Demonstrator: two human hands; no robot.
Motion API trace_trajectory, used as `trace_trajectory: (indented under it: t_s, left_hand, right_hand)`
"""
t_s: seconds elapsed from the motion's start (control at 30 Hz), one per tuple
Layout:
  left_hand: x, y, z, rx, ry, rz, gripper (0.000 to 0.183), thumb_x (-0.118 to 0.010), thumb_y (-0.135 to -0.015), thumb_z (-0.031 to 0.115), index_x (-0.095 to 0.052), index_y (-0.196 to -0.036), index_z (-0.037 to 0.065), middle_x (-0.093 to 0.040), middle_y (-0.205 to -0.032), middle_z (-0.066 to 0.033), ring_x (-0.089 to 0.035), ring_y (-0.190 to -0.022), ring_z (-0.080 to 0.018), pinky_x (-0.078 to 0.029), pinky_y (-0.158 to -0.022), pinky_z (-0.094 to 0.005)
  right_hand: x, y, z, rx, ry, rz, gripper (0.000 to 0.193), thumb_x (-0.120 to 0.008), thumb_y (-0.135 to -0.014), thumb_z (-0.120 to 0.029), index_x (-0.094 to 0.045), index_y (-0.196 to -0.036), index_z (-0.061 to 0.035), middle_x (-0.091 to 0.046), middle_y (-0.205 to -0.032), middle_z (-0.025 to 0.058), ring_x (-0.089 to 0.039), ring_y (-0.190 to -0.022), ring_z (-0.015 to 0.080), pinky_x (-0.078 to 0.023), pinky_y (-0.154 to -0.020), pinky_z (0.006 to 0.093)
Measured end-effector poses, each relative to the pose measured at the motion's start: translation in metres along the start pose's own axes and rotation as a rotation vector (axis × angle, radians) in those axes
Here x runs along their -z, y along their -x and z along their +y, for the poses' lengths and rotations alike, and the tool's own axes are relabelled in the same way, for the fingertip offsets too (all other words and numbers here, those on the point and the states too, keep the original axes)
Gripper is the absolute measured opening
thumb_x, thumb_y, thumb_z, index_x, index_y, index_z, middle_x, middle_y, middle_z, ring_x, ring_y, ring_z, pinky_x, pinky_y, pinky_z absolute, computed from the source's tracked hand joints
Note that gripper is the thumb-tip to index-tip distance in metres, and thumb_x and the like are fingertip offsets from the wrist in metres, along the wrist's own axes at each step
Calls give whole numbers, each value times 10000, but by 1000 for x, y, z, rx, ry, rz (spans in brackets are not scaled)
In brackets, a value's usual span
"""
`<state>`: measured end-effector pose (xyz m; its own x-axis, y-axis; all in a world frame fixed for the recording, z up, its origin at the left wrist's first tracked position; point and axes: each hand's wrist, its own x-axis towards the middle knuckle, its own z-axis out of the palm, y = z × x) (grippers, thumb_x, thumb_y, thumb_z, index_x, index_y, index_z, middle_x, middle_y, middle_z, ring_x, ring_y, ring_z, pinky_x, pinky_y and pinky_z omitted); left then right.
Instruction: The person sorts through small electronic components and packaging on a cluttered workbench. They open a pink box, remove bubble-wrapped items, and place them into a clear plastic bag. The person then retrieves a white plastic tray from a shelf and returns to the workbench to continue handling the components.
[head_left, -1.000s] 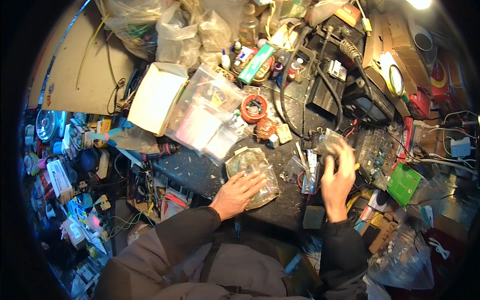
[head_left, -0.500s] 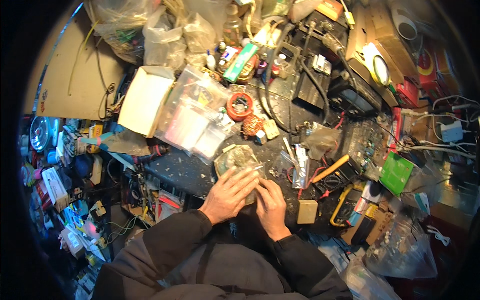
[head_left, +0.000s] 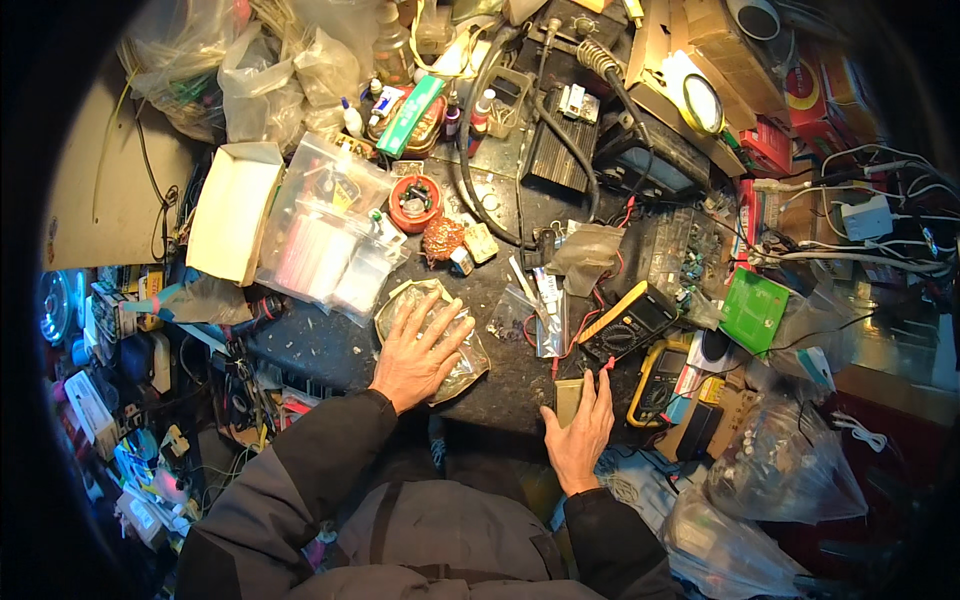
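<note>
My left hand (head_left: 422, 352) lies flat with fingers spread on a crumpled clear plastic bag (head_left: 465, 368) at the table's near edge. The bag's contents are hidden beneath the hand. At the right, my right hand (head_left: 580, 436) is beside a small beige block (head_left: 567, 399). Its thumb is to the left of the block and its fingers are along the right side, held apart. Whether the fingers touch the block is hard to tell. Just beyond the right fingertips sits a black and yellow multimeter (head_left: 630, 322) with red leads.
Beyond the bag are zip bags (head_left: 325, 240), an open carton (head_left: 235, 212), a red round dish of small parts (head_left: 414, 203) and a copper wire coil (head_left: 442, 239). A second yellow meter (head_left: 658, 385) and a green board (head_left: 754, 310) lie to the right. Cables run behind.
My right hand has left the plastic bag and moved right to the beige block. My left hand stays on the bag, its fingers now spread. The whole view has shifted.
</note>
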<state>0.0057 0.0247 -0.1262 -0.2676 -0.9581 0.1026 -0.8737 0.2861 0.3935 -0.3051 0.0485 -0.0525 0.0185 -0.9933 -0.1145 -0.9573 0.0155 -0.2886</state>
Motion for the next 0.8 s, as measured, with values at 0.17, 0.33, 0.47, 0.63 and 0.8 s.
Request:
trace_trajectory:
  t_s: [0.17, 0.33, 0.47, 0.63, 0.8]
  left_hand:
    - [1, -2, 0, 4, -9, -7, 639, -758, -1071, 357, -620, -1681, 229, -533, -1781, -64, -407, -1694, -380, -266, -1406, -612]
    - [-1, -1, 1, 8, -13, 15, 634, -757, -1070, 352, -622, -1677, 231, -536, -1778, -63, -416, -1689, -374, -270, -1406, -606]
    - [-1, -1, 0, 11, -3, -7, 619, -748, -1075, 351, -627, -1670, 230, -531, -1786, -60, -406, -1697, -369, -264, -1412, -606]
    - [0, -1, 0, 13, -29, -10, 611, -739, -1080, 358, -628, -1668, 232, -531, -1786, -59, -395, -1705, -365, -258, -1417, -608]
    - [-1, 0, -1, 4, -32, -3, 612, -737, -1082, 355, -624, -1671, 229, -530, -1788, -61, -401, -1701, -363, -271, -1412, -605]
  right_hand:
    - [-21, 8, 29, -45, -201, 18, 928, -848, -909, -48, -446, -1743, 11, -541, -1650, 287, -565, -1501, 525, -508, -1239, 535]
    - [-2, -2, 71, -588, -1347, -124, 684, -692, -1074, -194, -512, -1695, 26, -676, -1563, 163, -682, -1425, 320, -541, -1221, 425]
    - [15, -9, 89, -700, -1753, -161, 698, -648, -1061, -231, -515, -1698, 19, -659, -1591, 190, -650, -1471, 364, -491, -1280, 510]
    - [18, -9, 61, -421, -1147, -209, 804, -708, -1045, -156, -439, -1784, 11, -620, -1665, 156, -653, -1473, 305, -498, -1249, 429]
    - [-8, -6, 23, 147, -350, -71, 793, -826, -886, -48, -605, -1647, -16, -629, -1606, 261, -651, -1450, 477, -543, -1211, 513]
